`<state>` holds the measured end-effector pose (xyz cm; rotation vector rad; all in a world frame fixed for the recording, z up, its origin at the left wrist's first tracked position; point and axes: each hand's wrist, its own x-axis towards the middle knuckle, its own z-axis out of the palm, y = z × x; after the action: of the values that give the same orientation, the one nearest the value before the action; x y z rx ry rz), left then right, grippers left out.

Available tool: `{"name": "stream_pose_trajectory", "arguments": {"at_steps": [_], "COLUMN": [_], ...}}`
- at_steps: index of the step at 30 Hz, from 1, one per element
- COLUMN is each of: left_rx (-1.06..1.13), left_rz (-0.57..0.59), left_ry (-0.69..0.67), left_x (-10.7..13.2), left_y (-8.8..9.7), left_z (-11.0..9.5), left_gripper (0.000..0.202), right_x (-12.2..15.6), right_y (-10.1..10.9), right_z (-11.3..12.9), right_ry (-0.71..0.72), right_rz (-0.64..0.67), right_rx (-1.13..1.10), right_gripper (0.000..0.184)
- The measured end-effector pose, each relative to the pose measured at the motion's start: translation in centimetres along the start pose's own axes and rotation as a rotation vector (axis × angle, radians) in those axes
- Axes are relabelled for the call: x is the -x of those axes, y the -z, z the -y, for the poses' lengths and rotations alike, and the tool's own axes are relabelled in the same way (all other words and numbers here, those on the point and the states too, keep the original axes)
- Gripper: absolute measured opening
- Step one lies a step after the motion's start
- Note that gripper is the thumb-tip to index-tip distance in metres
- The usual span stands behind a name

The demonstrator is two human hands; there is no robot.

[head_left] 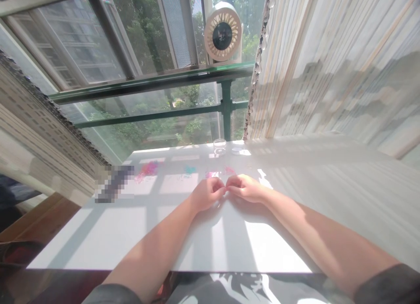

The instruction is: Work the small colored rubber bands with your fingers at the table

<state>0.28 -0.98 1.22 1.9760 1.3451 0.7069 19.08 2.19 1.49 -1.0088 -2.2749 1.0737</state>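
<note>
On the white desk (131,238), a multicoloured pile (149,169) lies leftmost, then a teal pile (189,169). The left hand (206,193), fingers pinched closed, is just before a pink pile (211,175). A clear container (219,148), a reddish pile (229,169) and a pale disc (239,151) follow; then the right hand (246,188), fingers likewise pinched. Whether they grip anything, I cannot tell.

A white-patched grey shirt (243,291) is showing, and short dark-grey sleeves (392,284) are flanking the shirt on both sides.
</note>
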Motion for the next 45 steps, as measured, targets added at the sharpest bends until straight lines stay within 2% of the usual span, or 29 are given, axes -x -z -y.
{"name": "stream_pose_trajectory", "arguments": {"at_steps": [6, 10, 17, 21, 28, 34, 37, 45], "left_rx": [0.018, 0.036, 0.034, 0.015, -0.019, -0.086, -0.175, -0.439], "left_rz": [0.01, 0.021, 0.017, -0.002, -0.017, -0.023, -0.073, -0.309], "left_ry": [-0.01, -0.006, -0.004, -0.002, 0.026, 0.026, 0.015, 0.051], "left_x": [-0.1, -0.2, -0.1, 0.0, 0.2, 0.3, 0.0, -2.0], "left_y": [0.3, 0.2, 0.3, 0.2, 0.1, 0.5, 1.1, 2.0], "left_z": [0.2, 0.4, 0.4, 0.4, 0.1, 0.1, 0.9, 2.7], "left_gripper": [0.018, 0.017, 0.017, 0.017, 0.017, 0.017, 0.017, 0.015], "right_x": [-0.3, -0.3, -0.2, -0.4, -0.5, -0.7, -0.8, -0.5], "right_y": [0.0, 0.4, 0.2, -0.2, -0.4, -0.6, -0.7, -0.5], "right_z": [-1.4, -1.7, -1.7, -1.7, -2.0, -1.8, -1.6, -1.4], "right_ry": [-0.028, -0.075, 0.045, 0.052, 0.078, 0.032, 0.047, 0.043], "right_rz": [-0.078, -0.142, -0.077, -0.118, -0.107, -0.146, -0.135, -0.127], "right_rx": [-0.114, -0.105, -0.149, -0.14, -0.073, -0.061, -0.041, 0.035], "right_gripper": [0.015, 0.013, 0.009, 0.006, 0.008, 0.009, 0.01, 0.011]}}
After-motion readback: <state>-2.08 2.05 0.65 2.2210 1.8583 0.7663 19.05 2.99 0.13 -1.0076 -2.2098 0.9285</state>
